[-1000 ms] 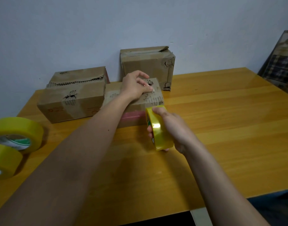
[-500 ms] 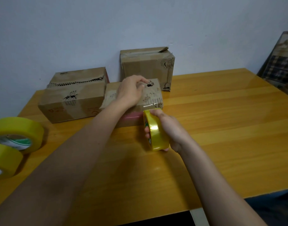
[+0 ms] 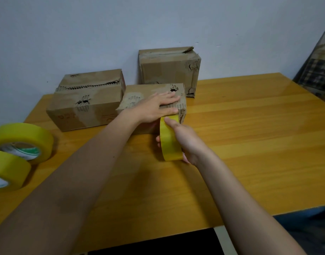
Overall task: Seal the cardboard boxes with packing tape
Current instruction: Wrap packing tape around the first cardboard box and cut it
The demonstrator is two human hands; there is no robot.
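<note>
While the right hand point(image 3: 185, 142) curls around a yellow tape roll point(image 3: 170, 138) held on edge at the centre of the frame, thumb along the roll's top and fingertips showing at its left rim, the left hand point(image 3: 156, 107) lies flat, fingers straight and together, on top of the nearest cardboard box point(image 3: 139, 92). The roll stands just in front of that box's near right corner; whether a strip of tape runs from roll to box cannot be made out. The box sits just above centre frame, its top torn and scuffed, a reddish band on its front face mostly hidden behind the left forearm. Touching its left side is a longer box point(image 3: 80, 107), its lid seam ragged with exposed corrugation and a puncture in its front face. Behind the near box, against the pale wall point(image 3: 102, 34), stands a taller box point(image 3: 167, 69) with one top flap lifted at its right corner. All three rest on a yellow wooden table point(image 3: 249, 135). At the left edge of the frame lie two more yellow rolls: a large spare roll point(image 3: 23, 138) flat on the table, and a second spare roll point(image 3: 7, 168) just below it, partly cut off by the frame. A dark framed panel point(image 3: 318, 67) leans at the upper right.
</note>
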